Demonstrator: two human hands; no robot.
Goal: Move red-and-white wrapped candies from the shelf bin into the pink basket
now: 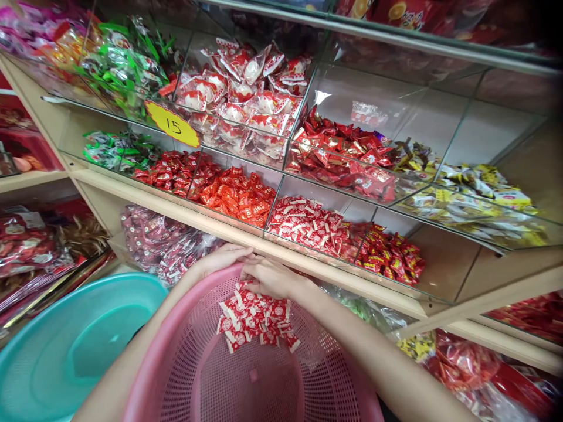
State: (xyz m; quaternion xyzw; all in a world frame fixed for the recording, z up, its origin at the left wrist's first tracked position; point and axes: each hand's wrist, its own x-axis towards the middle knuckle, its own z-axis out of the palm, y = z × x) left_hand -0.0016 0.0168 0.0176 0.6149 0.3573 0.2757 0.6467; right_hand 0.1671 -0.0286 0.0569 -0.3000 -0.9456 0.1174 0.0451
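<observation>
Here at the shelves, the pile of small red-and-white wrapped packets (257, 319) sits inside the round pink perforated plastic basket (187, 334), up by its 12 o'clock wall. The right hand (272, 276) is the nearer one, bent over the rim at 12 o'clock with its fingers curled inward, and the pile spreads directly below, toward its 6 and 7 o'clock; whether those fingers pinch a packet, I can't tell. The left hand (226, 258) lies just beside it, fingers stretched along the rim at about 11, its grip hidden. No clear long axis to the heap: packets point every way. Underneath, the sloping mesh wall runs down to a bare basket floor. Around it, a turquoise plastic basin (127, 296) sits at 9 o'clock, a pale wooden shelf edge (169, 202) crosses beyond 12, and similar red-and-white packets fill a glass-fronted compartment (273, 205) at 1.
</observation>
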